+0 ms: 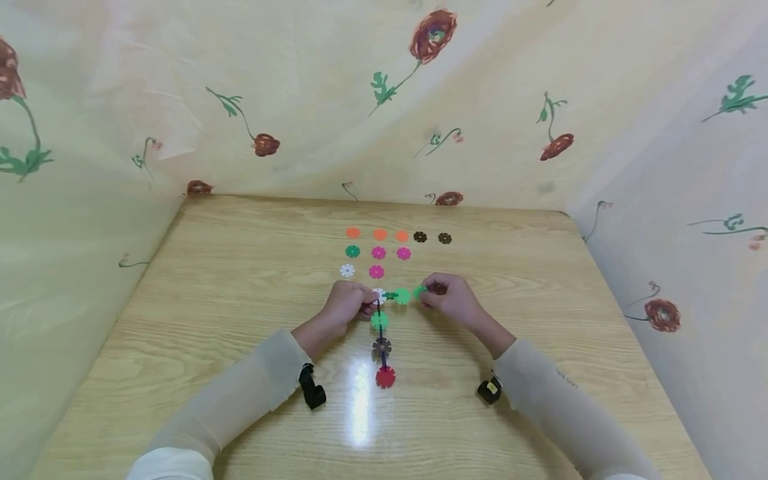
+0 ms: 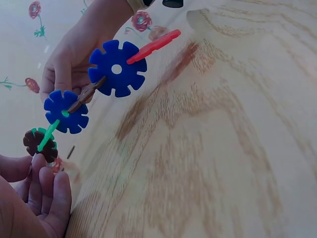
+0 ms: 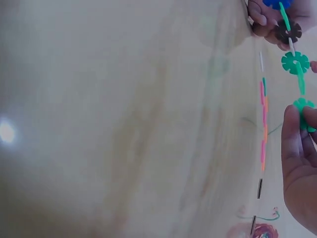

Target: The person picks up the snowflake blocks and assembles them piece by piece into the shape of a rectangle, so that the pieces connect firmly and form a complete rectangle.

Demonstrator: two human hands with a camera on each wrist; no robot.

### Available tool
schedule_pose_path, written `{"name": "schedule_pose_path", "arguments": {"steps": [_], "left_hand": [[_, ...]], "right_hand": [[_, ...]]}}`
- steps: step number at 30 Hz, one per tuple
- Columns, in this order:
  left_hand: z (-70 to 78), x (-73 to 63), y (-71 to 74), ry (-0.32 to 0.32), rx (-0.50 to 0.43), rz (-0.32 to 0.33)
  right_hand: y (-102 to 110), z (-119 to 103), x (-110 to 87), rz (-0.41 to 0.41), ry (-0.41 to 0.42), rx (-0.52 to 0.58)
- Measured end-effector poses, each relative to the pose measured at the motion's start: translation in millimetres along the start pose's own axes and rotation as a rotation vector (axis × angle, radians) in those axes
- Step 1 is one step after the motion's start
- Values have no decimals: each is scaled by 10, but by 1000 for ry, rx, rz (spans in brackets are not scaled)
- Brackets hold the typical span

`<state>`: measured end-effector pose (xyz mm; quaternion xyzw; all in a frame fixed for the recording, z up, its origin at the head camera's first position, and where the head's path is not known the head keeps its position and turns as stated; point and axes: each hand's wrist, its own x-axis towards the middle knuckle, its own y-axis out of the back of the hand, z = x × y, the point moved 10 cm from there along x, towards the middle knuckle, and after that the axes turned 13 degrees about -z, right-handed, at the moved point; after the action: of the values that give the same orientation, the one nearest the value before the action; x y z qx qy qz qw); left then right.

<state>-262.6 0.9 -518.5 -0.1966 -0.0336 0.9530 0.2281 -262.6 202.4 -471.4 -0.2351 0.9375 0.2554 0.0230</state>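
Note:
My left hand (image 1: 348,301) pinches a white notched disc (image 1: 379,293) at the corner of a chain of interlocking plastic discs. One branch runs toward me through a light green disc (image 1: 375,321), a brown disc (image 1: 377,347) and a red disc (image 1: 385,378), linked by blue discs (image 2: 119,82) seen edge-on from the head. A short branch reaches right to another light green disc (image 1: 402,297). Just beyond its end, my right hand (image 1: 453,298) pinches a separate green disc (image 3: 303,105) between thumb and fingers. In the left wrist view, the chain hangs tilted above the wooden surface.
Loose discs lie in rows beyond the hands: orange (image 1: 380,235), dark brown (image 1: 420,237), dark green (image 1: 352,251), magenta (image 1: 376,272) and white (image 1: 347,271). Flower-printed cloth (image 1: 336,100) rises behind and beside the wooden table (image 1: 240,267).

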Motion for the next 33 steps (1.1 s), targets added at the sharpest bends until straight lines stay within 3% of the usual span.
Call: {"name": "schedule_pose_path", "arguments": {"steps": [17, 33], "left_hand": [[6, -6, 13, 4, 23, 4], [-20, 15, 10, -5, 19, 87]], "right_hand": [[-115, -199, -41, 16, 144, -206], [-104, -349, -50, 57, 233, -253]]}}
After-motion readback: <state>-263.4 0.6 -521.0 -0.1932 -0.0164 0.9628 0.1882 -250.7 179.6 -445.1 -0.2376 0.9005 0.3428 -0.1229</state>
